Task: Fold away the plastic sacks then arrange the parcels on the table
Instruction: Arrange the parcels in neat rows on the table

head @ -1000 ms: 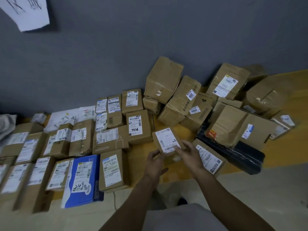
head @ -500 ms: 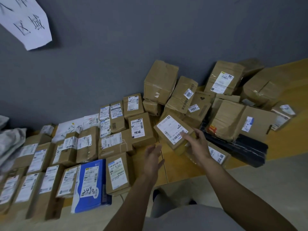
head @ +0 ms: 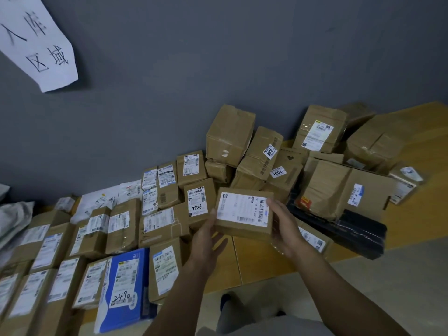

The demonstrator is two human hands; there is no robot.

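A small brown cardboard parcel point(head: 244, 213) with a white barcode label hangs above the wooden table point(head: 264, 260), held between both hands. My right hand point(head: 284, 226) grips its right side, thumb on the label. My left hand point(head: 208, 235) supports its left edge with fingers spread underneath. To the left, several labelled parcels lie in neat rows, among them one marked 7936 point(head: 197, 201) and a blue-and-white one marked 2490 point(head: 123, 287). A loose heap of bigger boxes point(head: 257, 156) leans against the wall at the right.
A long black wrapped parcel point(head: 356, 232) lies under a big box point(head: 339, 187) at the right. Grey plastic sacks point(head: 12, 219) show at the left edge. A paper sign point(head: 36, 42) hangs on the grey wall. The table's front edge borders pale floor.
The parcel has been lifted off the table and turned label-up. My left hand let go half a second ago and is back on its left edge.
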